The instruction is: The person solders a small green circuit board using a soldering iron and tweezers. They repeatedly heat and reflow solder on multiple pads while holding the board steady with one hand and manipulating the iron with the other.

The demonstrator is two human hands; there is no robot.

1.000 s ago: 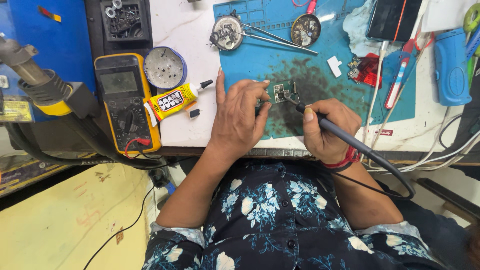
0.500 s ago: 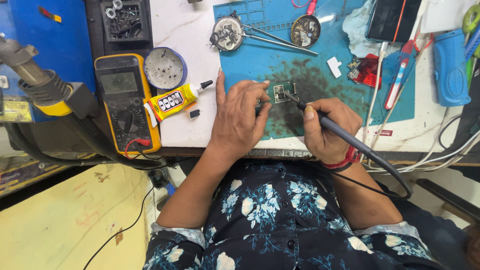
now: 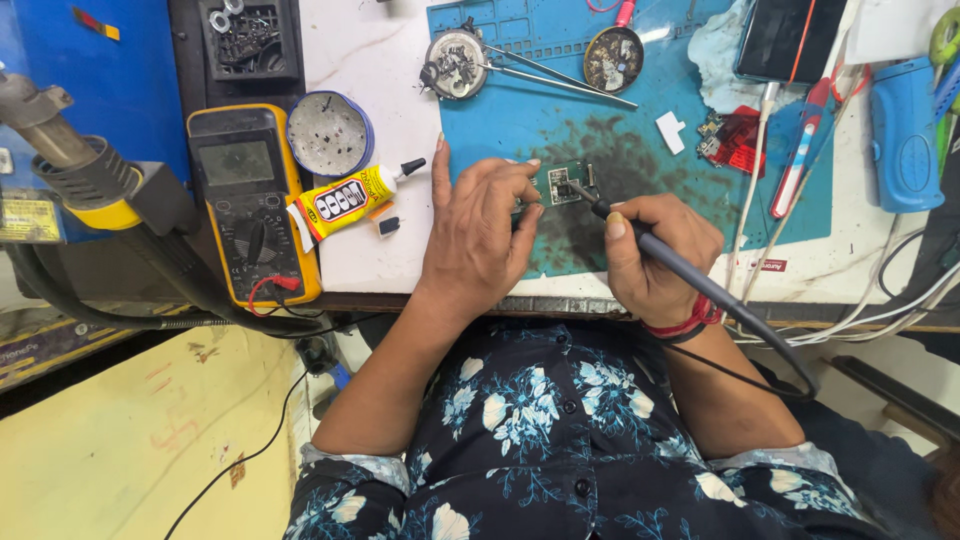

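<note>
Your left hand (image 3: 478,240) is pressing down on the small green circuit board (image 3: 560,184), fingers (image 3: 520,190) curled over its left edge so it stays flat on the blue mat (image 3: 640,110). Your right hand (image 3: 655,255) has its fingers closed around the soldering iron (image 3: 660,252) like a pen, with the tip touching the board. The board sits on the dark, stained patch of the mat. Left of the mat on the counter (image 3: 370,60) you've got a glue tube (image 3: 350,198), a round tin (image 3: 329,133) and a yellow multimeter (image 3: 252,205). Tweezers (image 3: 560,75) lie at the mat's far edge.
</note>
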